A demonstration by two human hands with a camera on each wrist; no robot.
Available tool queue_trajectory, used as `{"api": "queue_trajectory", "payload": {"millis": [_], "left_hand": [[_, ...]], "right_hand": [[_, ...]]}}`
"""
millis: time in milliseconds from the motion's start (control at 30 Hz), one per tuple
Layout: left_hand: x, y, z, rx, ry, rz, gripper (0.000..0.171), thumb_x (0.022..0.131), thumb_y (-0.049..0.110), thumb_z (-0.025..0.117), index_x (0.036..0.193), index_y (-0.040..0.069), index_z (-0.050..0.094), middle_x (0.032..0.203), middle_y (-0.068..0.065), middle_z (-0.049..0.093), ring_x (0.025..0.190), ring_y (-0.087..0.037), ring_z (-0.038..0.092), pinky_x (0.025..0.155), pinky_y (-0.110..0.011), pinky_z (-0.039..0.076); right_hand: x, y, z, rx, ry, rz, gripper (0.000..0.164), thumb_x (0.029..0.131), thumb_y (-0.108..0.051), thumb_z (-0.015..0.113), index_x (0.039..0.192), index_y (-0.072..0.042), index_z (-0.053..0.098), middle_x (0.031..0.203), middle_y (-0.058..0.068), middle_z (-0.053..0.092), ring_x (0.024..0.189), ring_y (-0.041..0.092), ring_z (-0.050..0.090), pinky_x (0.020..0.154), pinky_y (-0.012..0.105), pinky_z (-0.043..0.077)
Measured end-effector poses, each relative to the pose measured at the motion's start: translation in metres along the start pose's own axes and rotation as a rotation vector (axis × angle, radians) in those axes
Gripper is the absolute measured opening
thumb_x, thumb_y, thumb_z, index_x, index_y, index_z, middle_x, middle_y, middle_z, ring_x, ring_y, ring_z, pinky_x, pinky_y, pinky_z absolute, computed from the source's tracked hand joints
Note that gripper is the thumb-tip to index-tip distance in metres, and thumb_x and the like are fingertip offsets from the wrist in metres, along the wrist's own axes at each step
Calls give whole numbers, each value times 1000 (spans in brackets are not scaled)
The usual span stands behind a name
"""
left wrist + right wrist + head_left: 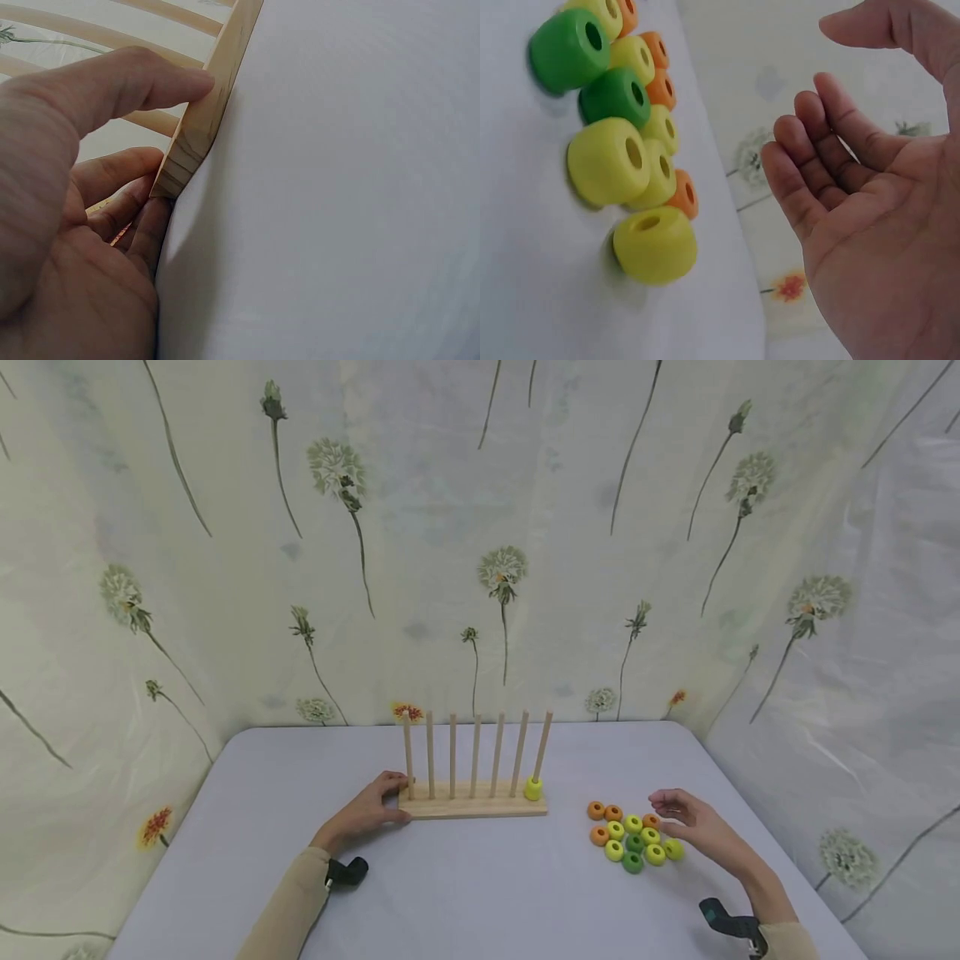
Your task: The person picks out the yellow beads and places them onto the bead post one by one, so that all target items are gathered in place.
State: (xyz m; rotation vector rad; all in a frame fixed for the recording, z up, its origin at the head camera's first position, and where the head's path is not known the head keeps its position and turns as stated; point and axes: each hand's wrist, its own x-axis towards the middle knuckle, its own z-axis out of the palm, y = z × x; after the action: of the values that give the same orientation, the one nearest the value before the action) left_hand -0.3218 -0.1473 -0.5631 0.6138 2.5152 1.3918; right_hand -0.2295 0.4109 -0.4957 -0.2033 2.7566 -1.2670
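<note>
A wooden peg rack (472, 811) with a row of upright pegs stands toward the back of the table. Yellow beading (533, 790) sits at the foot of its rightmost peg; whether it is one bead or two I cannot tell. My left hand (366, 808) holds the rack's left end, thumb (184, 84) on the front edge and fingers at the end and behind. To the right lies a cluster of orange (596, 810), yellow (656, 246) and green beads (570, 51). My right hand (701, 828) hovers by the cluster's right side, fingers loosely bent and holding nothing.
A white-covered table (465, 893) extends to a flower-printed curtain (420, 543) at the back and sides. Black wrist straps with camera mounts (348, 872) stick out from both forearms. The right mount (726, 920) hangs over the table's front right.
</note>
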Motion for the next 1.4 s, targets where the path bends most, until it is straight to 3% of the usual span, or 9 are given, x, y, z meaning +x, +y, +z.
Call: {"api": "queue_trajectory", "payload": {"millis": [167,567,800,1133,1400], "left_hand": [[0,2,0,11,-5,-8,71,78,24,79,138,1,49,145,-12,40,140,-34,32,113,-54,26],[-1,5,0,4,-2,-13,72,78,26,79,138,1,49,145,-12,40,140,-34,31,113,-55,25],[-1,5,0,-14,4,-28,72,76,24,80,138,1,50,145,-12,40,141,-35,30,114,-56,24],[0,4,0,-22,-3,-26,73,77,24,80,138,1,49,145,-12,40,141,-34,30,114,-55,24],[-2,6,0,-16,5,-28,72,77,23,80,138,0,49,144,-12,40,140,-35,32,113,-56,26]], "right_hand": [[-14,15,-6,50,-41,64,55,92,-19,63,135,6,39,134,26,48,125,44,47,95,43,50],[-23,38,-5,93,-69,180,59,89,-17,64,136,7,38,135,23,47,122,36,49,95,44,49],[-24,44,-3,106,-79,197,61,88,-17,66,136,8,37,135,24,47,124,40,49,95,44,50],[-18,50,3,63,-35,231,62,84,-19,71,133,7,43,128,19,53,112,28,56,88,38,52],[-17,56,8,39,-54,240,59,82,-14,71,131,7,45,125,18,57,116,33,55,88,38,51]]}}
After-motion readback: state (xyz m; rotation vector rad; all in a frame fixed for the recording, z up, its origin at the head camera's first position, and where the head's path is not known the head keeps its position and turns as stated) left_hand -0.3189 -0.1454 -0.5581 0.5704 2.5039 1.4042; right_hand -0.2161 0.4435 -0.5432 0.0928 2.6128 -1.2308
